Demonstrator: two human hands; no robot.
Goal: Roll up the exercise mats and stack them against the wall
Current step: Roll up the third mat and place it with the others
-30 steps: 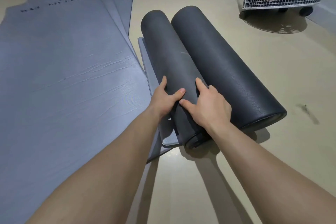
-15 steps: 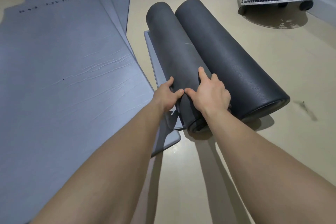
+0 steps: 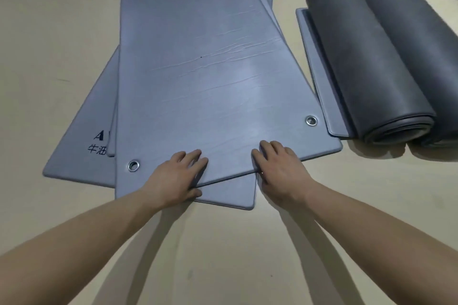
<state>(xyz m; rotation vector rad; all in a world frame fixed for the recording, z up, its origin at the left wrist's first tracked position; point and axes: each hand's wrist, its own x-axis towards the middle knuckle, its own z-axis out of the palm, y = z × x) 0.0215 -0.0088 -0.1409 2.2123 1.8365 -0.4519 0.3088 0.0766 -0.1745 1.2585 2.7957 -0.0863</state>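
Starting a fresh roll, the left hand (image 3: 177, 176) and right hand (image 3: 278, 167) are pinching the near edge of the top mat (image 3: 210, 82), fingers above, thumbs beneath; curling it tightly forward probably comes next.

Top flat mat (image 3: 205, 82): pale blue-grey, crossed by fine darker crease lines; small dark lettering printed along far edge. Left eyelet (image 3: 133, 165) and right eyelet (image 3: 311, 120) at near corners: silver. Lower left mat (image 3: 81, 151): same blue-grey, dark navy characters printed near corner. Rolled mats (image 3: 366, 62), right: darker slate grey, plain. Floor (image 3: 49, 32): pale beige, unpatterned.
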